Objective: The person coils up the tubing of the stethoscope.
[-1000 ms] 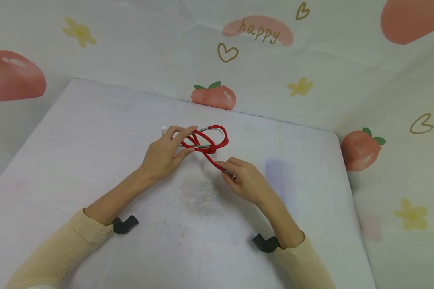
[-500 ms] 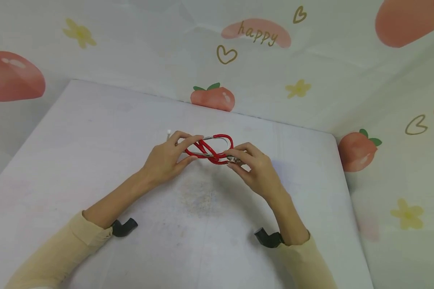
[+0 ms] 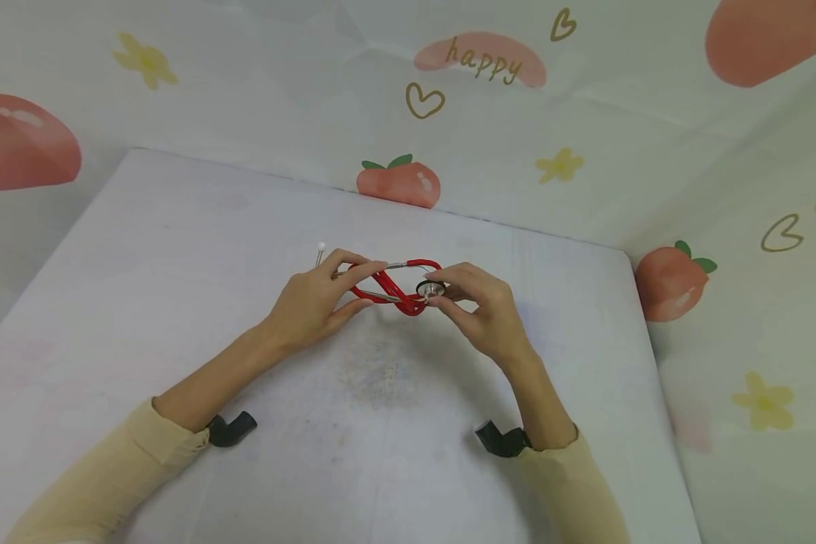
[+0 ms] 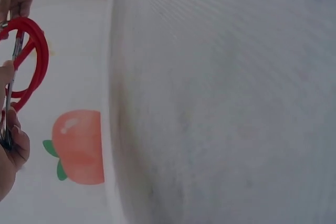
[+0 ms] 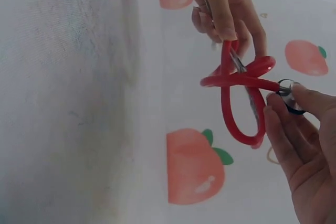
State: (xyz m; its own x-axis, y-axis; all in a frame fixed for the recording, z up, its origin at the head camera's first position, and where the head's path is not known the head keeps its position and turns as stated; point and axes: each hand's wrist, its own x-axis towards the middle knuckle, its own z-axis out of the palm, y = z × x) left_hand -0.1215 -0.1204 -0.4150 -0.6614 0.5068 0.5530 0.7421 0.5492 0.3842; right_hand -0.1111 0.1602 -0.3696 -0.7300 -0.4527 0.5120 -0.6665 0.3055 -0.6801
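A red stethoscope [image 3: 389, 284] is held up over the table between both hands, its tubing looped round the metal ear tubes. On its left side my left hand [image 3: 310, 296] grips the bundle between thumb and fingers, and a white ear tip [image 3: 322, 246] sticks out behind that hand. My right hand [image 3: 486, 308] pinches the round silver chest piece [image 3: 431, 289] with its dark rim. In the right wrist view the red tubing [image 5: 242, 81] runs straight into the chest piece [image 5: 289, 96] at the fingertips. The left wrist view catches the looped tubing [image 4: 42, 51] at its left edge.
A white table [image 3: 258, 483] with greyish smudges lies below. Behind it stands a white backdrop [image 3: 299, 91] printed with fruit, flowers and hearts. Dark curved pieces [image 3: 233, 429] stick out at both wrists, by the beige sleeves [image 3: 119, 472].
My right hand has moved up, bringing the chest piece from below the bundle to its right side, and has turned it into view. The left hand keeps its grip, shifted slightly right.
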